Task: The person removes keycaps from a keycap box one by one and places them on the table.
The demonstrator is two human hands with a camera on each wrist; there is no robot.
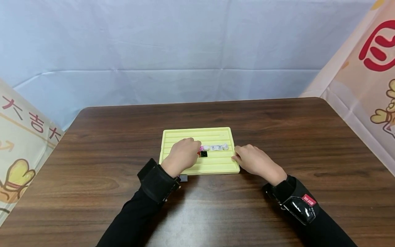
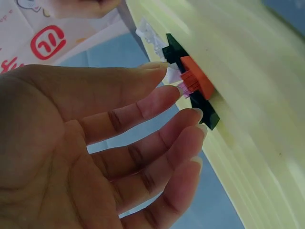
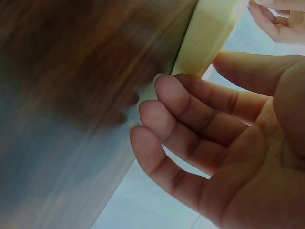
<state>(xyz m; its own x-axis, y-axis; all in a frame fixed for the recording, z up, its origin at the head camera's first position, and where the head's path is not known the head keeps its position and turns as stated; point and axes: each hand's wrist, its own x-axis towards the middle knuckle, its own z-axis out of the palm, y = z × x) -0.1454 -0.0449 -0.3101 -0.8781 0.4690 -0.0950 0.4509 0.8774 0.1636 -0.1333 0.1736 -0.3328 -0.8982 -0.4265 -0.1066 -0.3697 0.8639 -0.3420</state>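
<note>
A pale yellow ribbed tray [image 1: 213, 167] lies on the table. My left hand [image 1: 184, 154] bends over it, thumb and fingers curled close about a small orange and dark piece [image 2: 198, 76]; the fingertips are at its side, and part of it is hidden. In the head view its black part [image 1: 204, 154] shows beside the fingers. Just behind runs a short row of small pieces: a pink one, two white ones with printed squares [image 1: 216, 147] and a crumpled white one [image 1: 225, 146]. My right hand [image 1: 253, 159] pinches the tray's right edge between thumb and index finger, other fingers loosely bent.
The brown wooden table [image 1: 123, 212] extends around the tray. A small grey block [image 1: 183, 178] pokes out at the tray's front edge, below the left wrist. Pale blue cloth [image 1: 172, 51] hangs behind the table, with printed cloths at both sides.
</note>
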